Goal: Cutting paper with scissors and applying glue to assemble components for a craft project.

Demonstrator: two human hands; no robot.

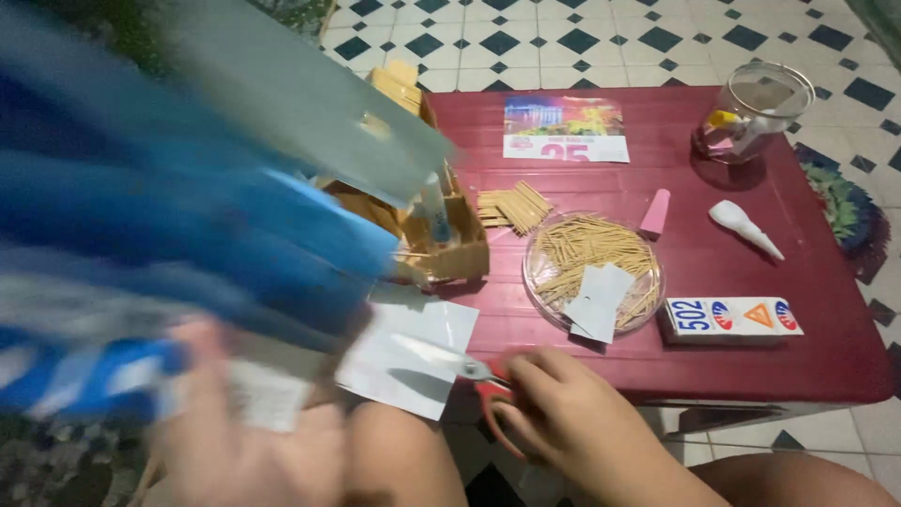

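Red-handled scissors (474,376) are grasped by the right hand (563,422), blades laid over white paper (408,352) at the worktop (751,235) edge; left hand (244,441) grip cannot be told, blurred

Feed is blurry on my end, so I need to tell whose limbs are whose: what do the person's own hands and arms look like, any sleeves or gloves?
Both are bare. The right hand shows no glove, ring or watch, and its forearm no sleeve. The left hand is smeared by motion blur, but looks ungloved too; whether it carries anything at the wrist cannot be told.
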